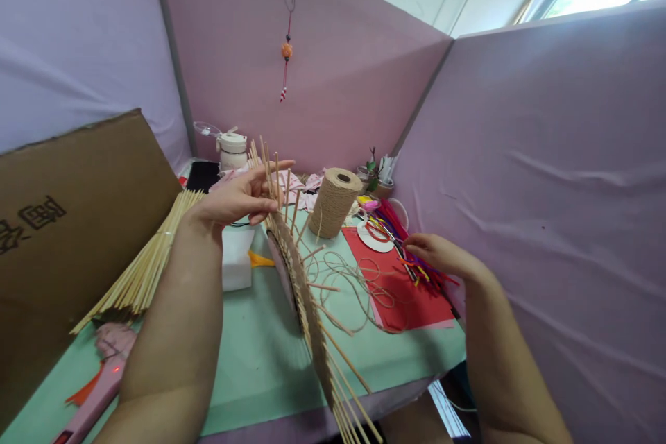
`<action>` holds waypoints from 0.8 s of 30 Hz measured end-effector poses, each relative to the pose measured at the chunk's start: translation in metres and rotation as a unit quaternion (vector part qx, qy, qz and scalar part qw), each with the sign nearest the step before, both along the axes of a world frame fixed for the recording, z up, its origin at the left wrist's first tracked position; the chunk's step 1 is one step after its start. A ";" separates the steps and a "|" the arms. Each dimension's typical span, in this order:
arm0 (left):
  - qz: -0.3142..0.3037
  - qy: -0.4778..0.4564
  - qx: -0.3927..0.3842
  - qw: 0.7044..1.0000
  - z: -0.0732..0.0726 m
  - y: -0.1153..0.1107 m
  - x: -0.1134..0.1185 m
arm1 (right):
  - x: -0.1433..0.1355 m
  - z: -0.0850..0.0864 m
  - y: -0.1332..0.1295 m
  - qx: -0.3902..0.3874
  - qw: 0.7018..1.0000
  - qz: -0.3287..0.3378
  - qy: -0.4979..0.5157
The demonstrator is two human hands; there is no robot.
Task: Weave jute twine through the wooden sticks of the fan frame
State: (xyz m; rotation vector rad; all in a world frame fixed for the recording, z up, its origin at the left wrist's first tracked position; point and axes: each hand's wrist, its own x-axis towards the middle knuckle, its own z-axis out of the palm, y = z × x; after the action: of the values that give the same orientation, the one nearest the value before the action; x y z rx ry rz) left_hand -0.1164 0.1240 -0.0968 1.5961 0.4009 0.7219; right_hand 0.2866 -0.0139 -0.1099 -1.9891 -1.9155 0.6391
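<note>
My left hand (240, 195) grips the upper edge of a round cardboard piece (306, 305) with thin wooden sticks (340, 354) fanning out from its rim. The piece stands on edge, seen nearly side-on, and twine seems woven around the sticks. My thumb is on the near side; the index finger stretches past the sticks. Over at the right, my right hand (437, 254) has its fingers drawn together above a bunch of coloured pipe cleaners (424, 270). What lies between those fingertips is too small to make out. Loose twine (359, 284) lies in loops between the two hands.
A twine spool (333, 205) stands behind the loops. Red paper sheets (406, 302) with a white ring (375, 236) lie at right. At left are a stick bundle (146, 257), a pink glue gun (98, 395) and a cardboard panel (67, 222). A white bottle (232, 150) stands behind.
</note>
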 end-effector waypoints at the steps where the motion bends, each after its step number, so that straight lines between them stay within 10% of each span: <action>1: 0.000 0.002 0.001 1.000 0.000 0.000 0.000 | -0.009 -0.010 0.012 0.016 1.000 -0.015 -0.016; 8: 0.002 -0.012 0.026 1.000 -0.003 0.001 0.000 | -0.123 -0.080 0.068 -0.002 0.933 -0.053 0.357; 12: -0.015 -0.011 0.022 1.000 -0.004 0.004 0.000 | -0.155 -0.066 0.077 -0.084 0.842 -0.032 0.532; 17: -0.027 -0.025 0.009 0.999 -0.006 0.006 0.000 | -0.137 0.008 0.116 0.110 0.972 0.018 0.207; 20: -0.029 -0.024 -0.002 0.999 -0.007 0.006 0.000 | -0.132 0.038 0.160 0.244 0.969 0.022 -0.035; 24: -0.027 -0.030 0.002 0.999 -0.008 0.006 -0.002 | -0.119 0.044 0.208 0.247 0.961 -0.052 -0.115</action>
State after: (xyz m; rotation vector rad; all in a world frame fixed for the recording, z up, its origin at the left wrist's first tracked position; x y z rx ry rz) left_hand -0.1183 0.1300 -0.1046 1.5792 0.3114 0.7284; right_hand 0.1676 0.1937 -0.0661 -1.8724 -1.8438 -0.1049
